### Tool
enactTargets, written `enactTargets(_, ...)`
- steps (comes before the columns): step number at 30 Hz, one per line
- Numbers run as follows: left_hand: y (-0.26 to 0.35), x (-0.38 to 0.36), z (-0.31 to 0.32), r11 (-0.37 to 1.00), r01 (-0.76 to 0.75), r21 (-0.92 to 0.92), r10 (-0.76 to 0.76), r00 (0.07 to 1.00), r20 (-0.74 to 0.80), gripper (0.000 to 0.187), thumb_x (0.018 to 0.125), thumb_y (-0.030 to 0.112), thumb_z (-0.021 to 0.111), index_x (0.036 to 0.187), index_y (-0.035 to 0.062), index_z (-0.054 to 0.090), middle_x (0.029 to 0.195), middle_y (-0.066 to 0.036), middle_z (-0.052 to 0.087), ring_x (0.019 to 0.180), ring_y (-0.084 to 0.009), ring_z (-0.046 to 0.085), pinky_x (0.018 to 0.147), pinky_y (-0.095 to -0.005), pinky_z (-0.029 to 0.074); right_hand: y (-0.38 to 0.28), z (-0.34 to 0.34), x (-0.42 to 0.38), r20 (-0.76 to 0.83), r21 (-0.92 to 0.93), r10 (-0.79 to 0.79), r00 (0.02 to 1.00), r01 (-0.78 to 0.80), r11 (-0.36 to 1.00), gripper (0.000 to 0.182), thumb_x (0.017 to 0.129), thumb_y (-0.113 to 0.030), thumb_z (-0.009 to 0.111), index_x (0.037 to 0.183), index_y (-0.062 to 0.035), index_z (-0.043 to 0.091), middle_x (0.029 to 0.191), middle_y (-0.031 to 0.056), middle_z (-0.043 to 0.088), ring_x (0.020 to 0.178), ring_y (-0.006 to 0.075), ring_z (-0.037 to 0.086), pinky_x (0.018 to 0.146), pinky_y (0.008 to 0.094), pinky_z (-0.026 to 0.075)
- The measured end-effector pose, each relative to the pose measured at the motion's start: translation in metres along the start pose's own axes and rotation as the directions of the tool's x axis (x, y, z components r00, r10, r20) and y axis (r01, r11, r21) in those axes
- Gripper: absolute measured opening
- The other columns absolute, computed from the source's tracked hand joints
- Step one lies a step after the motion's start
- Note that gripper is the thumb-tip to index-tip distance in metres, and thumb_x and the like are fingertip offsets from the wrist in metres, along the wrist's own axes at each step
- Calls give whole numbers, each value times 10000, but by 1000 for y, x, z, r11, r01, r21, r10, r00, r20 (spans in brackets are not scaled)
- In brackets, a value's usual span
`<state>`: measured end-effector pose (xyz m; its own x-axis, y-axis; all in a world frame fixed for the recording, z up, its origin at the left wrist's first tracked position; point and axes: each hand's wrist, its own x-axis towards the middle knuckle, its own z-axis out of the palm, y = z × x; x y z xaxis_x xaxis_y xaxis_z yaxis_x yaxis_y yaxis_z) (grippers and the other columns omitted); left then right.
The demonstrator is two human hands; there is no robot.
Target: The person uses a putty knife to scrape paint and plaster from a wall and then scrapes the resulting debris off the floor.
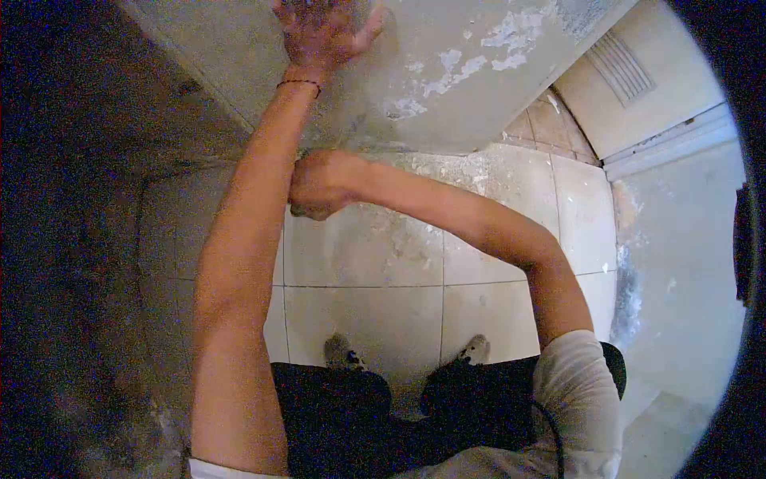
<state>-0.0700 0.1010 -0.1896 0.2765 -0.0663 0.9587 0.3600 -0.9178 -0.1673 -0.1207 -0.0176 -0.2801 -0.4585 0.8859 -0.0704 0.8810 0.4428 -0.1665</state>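
Observation:
My left hand (325, 33) is raised at the top of the view, against the wall (447, 48). Its thumb stands apart from the fingers, whose tips run out of the frame. A thin dark bracelet (300, 82) circles that wrist. Below it, my right hand (325, 184) is closed into a fist, just behind or beside my left forearm, which covers part of it. Whatever the fist may hold is hidden. The wall is grey with white patches (447, 70) of peeling paint.
Tiles (367, 247) cover the floor, dusty and stained near the wall's foot. My two shoes (345, 353) are below. A pale door (646, 72) with a vent grille (619, 68) stands at upper right, beside another worn wall (678, 239). The left side is dark.

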Motion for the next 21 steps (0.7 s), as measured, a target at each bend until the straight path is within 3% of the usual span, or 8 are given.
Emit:
enactTargets(2, -2, 0, 0, 1000, -16, 27, 16, 1000, -3, 809, 909, 522, 510, 1570, 86, 344, 1606, -164, 316, 1503, -361, 230, 1217, -595, 96, 11, 5, 5, -52, 88, 6, 999, -1, 996, 233, 812, -216, 630, 856, -4, 716, 868, 234, 707, 859, 418, 699, 758, 526, 571)
enactTargets(4, 0, -1, 0, 998, -31, 54, 31, 999, -12, 809, 909, 522, 508, 1570, 85, 345, 1603, -166, 321, 1503, -361, 231, 1216, -597, 101, 47, -1, 4, 144, 20, -37, 989, 35, 999, 239, 825, -214, 617, 907, -7, 706, 921, 229, 715, 879, 429, 694, 768, 526, 570)
enactTargets(8, -1, 1, 0, 998, -33, 46, 36, 998, -56, 803, 909, 506, 512, 1568, 77, 347, 1601, -170, 323, 1506, -364, 224, 1217, -601, 100, 23, 37, 18, 115, -68, -13, 993, 20, 997, 237, 825, -205, 622, 965, -24, 683, 941, 225, 718, 874, 435, 689, 760, 528, 570)
enactTargets(11, -3, 0, 0, 998, -38, 41, 40, 999, -37, 803, 909, 504, 513, 1568, 76, 347, 1608, -170, 311, 1510, -368, 218, 1220, -600, 92, -4, 28, 17, -148, 75, -265, 953, 278, 958, 241, 823, -188, 634, 1011, -41, 669, 903, 215, 722, 852, 419, 698, 729, 525, 571)
enactTargets(13, -2, 0, 1, 999, -37, 21, 37, 999, -14, 805, 909, 505, 512, 1569, 76, 345, 1611, -170, 305, 1511, -371, 215, 1221, -599, 87, 5, 9, 21, 202, -22, -173, 964, 181, 983, 246, 808, -180, 674, 1020, -54, 674, 896, 199, 728, 839, 390, 707, 707, 508, 575)
enactTargets(17, -3, 0, 3, 999, -33, 24, 34, 999, -26, 819, 908, 508, 519, 1577, 78, 323, 1615, -177, 295, 1510, -380, 213, 1222, -600, 80, 55, 33, 22, 446, -107, 105, 889, -63, 992, 226, 809, -158, 676, 1005, -46, 680, 977, 193, 713, 891, 369, 706, 745, 495, 580)
enactTargets(18, -2, 0, 4, 999, -36, -8, 35, 998, -47, 825, 906, 508, 525, 1579, 79, 317, 1614, -178, 295, 1508, -383, 217, 1222, -599, 80, 44, 38, -2, 14, -103, -152, 988, 153, 983, 215, 820, -171, 652, 983, -35, 688, 1009, 197, 695, 962, 359, 697, 830, 510, 567)
enactTargets(21, 0, 1, 3, 1000, -27, 10, 27, 998, -49, 805, 915, 511, 513, 1573, 82, 336, 1614, -176, 297, 1502, -381, 230, 1225, -590, 86, -15, 14, 5, 241, 11, -73, 968, 72, 997, 235, 817, -191, 650, 981, -28, 689, 1065, 184, 680, 1030, 349, 681, 899, 518, 545)
